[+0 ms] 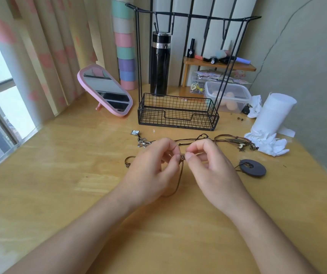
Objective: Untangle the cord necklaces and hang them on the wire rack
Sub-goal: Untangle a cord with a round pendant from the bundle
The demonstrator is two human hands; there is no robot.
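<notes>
Your left hand [154, 167] and right hand [208, 165] meet over the middle of the desk [59, 184], thumbs and forefingers nearly touching. Each grip is pinched together on the same brown cord [179, 178] at a small knot [182, 157] between your fingertips. From the knot the cord drops in a loop toward you, partly hidden under your left palm, and a coiled end [127, 162] of brown cord lies on the desk just left of your left hand.

The other necklaces lie on the desk behind your hands. A thin black cord [190, 139] runs across above your knuckles, with a silver flower pendant [143, 142] and a small square pendant [135, 132] at its left end. To the right sits a bundle of brown cords with feather-like charms [237, 142]. A dark round disc pendant [253, 168] on its own cord lies right of your right hand, apart from it.

The wire rack [178, 113] stands upright farther back, its basket base on the desk and its top bar of hooks [198, 16] bare. A black flask [160, 64] stands behind it, a pink mirror [105, 89] leans to its left, and a paper roll [273, 113] with crumpled tissue [269, 143] sits to the right.
</notes>
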